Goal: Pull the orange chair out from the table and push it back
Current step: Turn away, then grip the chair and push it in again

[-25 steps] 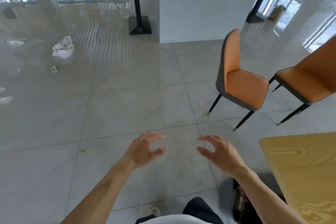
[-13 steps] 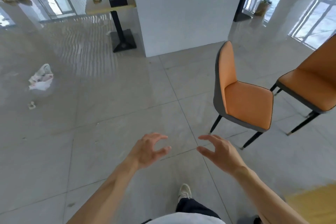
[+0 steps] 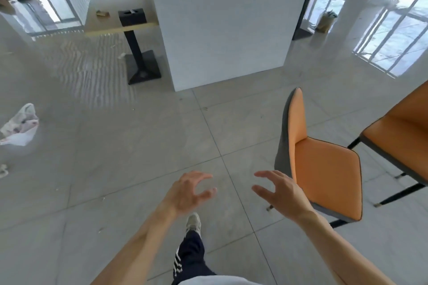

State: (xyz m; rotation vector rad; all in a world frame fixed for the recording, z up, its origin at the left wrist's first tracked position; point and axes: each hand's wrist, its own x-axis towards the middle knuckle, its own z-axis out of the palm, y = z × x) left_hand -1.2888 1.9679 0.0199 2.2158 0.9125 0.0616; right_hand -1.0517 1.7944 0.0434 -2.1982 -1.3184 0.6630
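An orange chair [image 3: 324, 169] with a grey back shell and black legs stands on the tiled floor at the right, its backrest toward me and to the left. My right hand [image 3: 279, 190] hovers open just left of the seat, overlapping the chair's lower back edge in view, whether it touches I cannot tell. My left hand [image 3: 187, 192] is open over the bare floor, fingers curled, holding nothing. A second orange chair [image 3: 400, 134] stands at the far right edge. No table is next to these chairs in this frame.
A wide white pillar [image 3: 222, 21] rises ahead. Left of it stands a pedestal table [image 3: 104, 23] with a black box [image 3: 132, 16] on top. A crumpled plastic bag [image 3: 19, 126] lies on the floor at the left. My foot [image 3: 193, 223] steps forward below the hands.
The view has moved forward and tilted up; the wooden table at the lower right has left the frame. The chair now sits closer, beside my right hand. Both hands stay open.
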